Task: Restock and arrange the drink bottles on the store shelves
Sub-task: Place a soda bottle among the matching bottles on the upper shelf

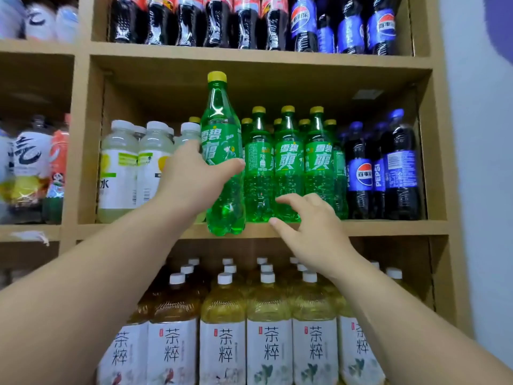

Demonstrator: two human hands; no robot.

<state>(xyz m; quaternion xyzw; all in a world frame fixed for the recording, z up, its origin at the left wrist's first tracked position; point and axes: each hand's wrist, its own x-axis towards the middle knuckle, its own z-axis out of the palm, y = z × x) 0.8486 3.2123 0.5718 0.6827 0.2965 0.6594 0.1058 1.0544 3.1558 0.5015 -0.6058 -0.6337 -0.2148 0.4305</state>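
Right hand [308, 232]: fingers loosely spread, holding nothing, low before the shelved Sprite row [288, 162]; contact cannot be told.
Left hand [194, 176]: fingers and thumb wrapped round the Sprite bottle [222, 129] at its label.
Bottle: long axis upright, base at the front edge of the shelf [388, 227], not yet seated.
Open slot judged straight behind it, lemon water bottles [119, 168] to its left, Sprite row to its right.
Headroom above the cap looks ample.
Pepsi bottles [399, 168] far right.
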